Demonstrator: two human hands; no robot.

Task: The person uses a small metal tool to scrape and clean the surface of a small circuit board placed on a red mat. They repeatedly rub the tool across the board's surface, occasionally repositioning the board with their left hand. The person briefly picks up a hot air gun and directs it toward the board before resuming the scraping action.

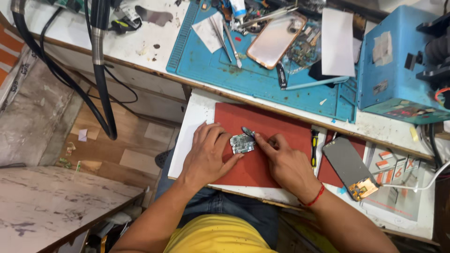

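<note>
Steadying the circuit board [242, 143] on the red mat [272, 122], left hand [206, 152] presses flat; right hand [286, 161] grips, apparently, a small blade [247, 131].

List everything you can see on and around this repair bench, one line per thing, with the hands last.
circuit board: one, silvery grey, on the red mat, under both hands
small tool: one, dark, at the board's upper edge
red mat: one, on the white pull-out board
blue work mat: one, on the upper bench
phone body: one, rose-gold rim, on the blue mat
tweezers: several, metal, on the blue mat
screen panel: one, dark grey, right of the red mat
screwdriver: one, black and yellow, at the red mat's right edge
blue machine: one, far right
black hose: one, hanging left
left hand: steadies the board
right hand: holds the small tool, red wrist thread
</note>
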